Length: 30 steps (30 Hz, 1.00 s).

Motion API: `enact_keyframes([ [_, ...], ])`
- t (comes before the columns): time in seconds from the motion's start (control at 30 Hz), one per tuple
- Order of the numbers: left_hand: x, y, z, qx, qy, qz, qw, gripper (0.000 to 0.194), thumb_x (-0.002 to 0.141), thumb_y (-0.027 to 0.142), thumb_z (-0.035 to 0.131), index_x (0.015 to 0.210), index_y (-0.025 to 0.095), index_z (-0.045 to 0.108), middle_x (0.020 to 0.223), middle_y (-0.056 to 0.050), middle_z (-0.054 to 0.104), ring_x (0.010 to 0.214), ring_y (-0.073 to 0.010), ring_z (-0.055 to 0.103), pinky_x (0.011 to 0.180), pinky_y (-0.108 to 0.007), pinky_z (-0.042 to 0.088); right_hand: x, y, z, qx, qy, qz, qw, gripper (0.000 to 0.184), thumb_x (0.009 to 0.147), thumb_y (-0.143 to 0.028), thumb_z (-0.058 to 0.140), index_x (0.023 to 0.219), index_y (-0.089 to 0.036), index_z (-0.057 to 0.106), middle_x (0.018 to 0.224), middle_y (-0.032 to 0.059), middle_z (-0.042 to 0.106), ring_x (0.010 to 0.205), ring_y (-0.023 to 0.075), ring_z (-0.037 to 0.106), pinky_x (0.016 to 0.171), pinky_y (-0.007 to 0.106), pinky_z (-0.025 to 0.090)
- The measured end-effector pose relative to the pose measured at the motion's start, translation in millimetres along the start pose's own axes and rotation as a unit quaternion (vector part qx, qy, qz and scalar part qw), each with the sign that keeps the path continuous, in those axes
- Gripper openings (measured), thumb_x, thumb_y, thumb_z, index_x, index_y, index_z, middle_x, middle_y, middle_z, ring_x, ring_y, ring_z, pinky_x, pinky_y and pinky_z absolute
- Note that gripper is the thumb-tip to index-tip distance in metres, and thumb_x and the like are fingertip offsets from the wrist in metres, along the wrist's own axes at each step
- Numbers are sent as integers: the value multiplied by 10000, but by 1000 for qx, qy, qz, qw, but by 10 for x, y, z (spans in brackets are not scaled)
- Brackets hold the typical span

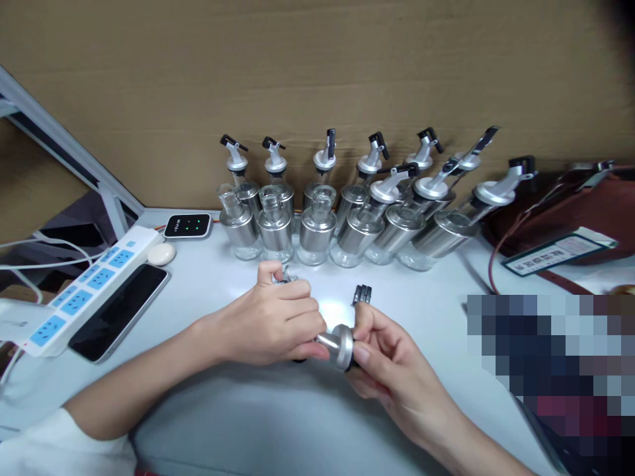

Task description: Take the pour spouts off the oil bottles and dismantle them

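Observation:
Above the front of the table, both hands hold a silver pourer spout (341, 348) with a round metal collar. My left hand (280, 320) is closed around its narrow end, and the fingers hide most of that part. With thumb and fingers, my right hand (389, 370) pinches the collar and the dark base behind it. Just beyond my right hand lie several small black pieces (362, 293). A shiny metal bit (288, 275) shows past my left hand; I cannot tell what it belongs to. Glass bottles with steel bands (316, 231) stand behind the hands, three of them without spouts.
Several bottles with pourer spouts (360, 231) line the cardboard wall (307, 79). On the left lie a power strip (102, 277), a phone (122, 311), a round white case (161, 253) and a small black device (187, 226). A brown bag (590, 211) sits at right.

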<state>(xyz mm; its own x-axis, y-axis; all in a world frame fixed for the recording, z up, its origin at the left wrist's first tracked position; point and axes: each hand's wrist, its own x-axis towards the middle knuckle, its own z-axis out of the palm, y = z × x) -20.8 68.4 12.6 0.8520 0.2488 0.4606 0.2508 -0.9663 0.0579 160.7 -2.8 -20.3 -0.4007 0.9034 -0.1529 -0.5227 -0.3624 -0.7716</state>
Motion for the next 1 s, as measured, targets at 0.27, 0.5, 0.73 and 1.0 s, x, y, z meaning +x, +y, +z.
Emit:
enact_keyframes([
  [0.27, 28, 2, -120, -127, -118, -46, 984, 591, 1005, 421, 67, 698, 157, 497, 594, 11, 553, 629, -140, 416, 703, -330, 228, -40, 6, 23, -266, 56, -199, 942, 277, 753, -163, 626, 672, -217, 366, 556, -81, 376, 467, 60, 316, 421, 164, 277],
  [0.5, 0, -18, -210, -217, -181, -84, 956, 589, 990, 477, 75, 722, 160, 494, 635, 15, 508, 641, -131, 427, 742, -319, 262, -44, -6, 15, -455, 10, -359, 815, 283, 731, -37, 564, 732, -237, 364, 580, -87, 340, 449, 58, 336, 413, 169, 282],
  [0.73, -20, -110, -298, -311, -212, -138, 916, 555, 998, 459, 159, 686, 170, 516, 658, 7, 539, 654, -124, 476, 735, -286, 336, -37, -119, -13, -614, -52, -444, 650, 229, 798, -69, 532, 660, -219, 430, 499, -70, 389, 423, 86, 303, 426, 243, 243],
  [1.0, -236, -514, -410, -168, -173, -334, 911, 373, 975, 442, 278, 794, 187, 482, 742, 2, 527, 667, -141, 487, 634, -251, 384, 22, -150, -70, -747, -85, -303, 585, 164, 863, -145, 465, 830, -189, 620, 625, 14, 544, 510, 130, 446, 481, 262, 316],
])
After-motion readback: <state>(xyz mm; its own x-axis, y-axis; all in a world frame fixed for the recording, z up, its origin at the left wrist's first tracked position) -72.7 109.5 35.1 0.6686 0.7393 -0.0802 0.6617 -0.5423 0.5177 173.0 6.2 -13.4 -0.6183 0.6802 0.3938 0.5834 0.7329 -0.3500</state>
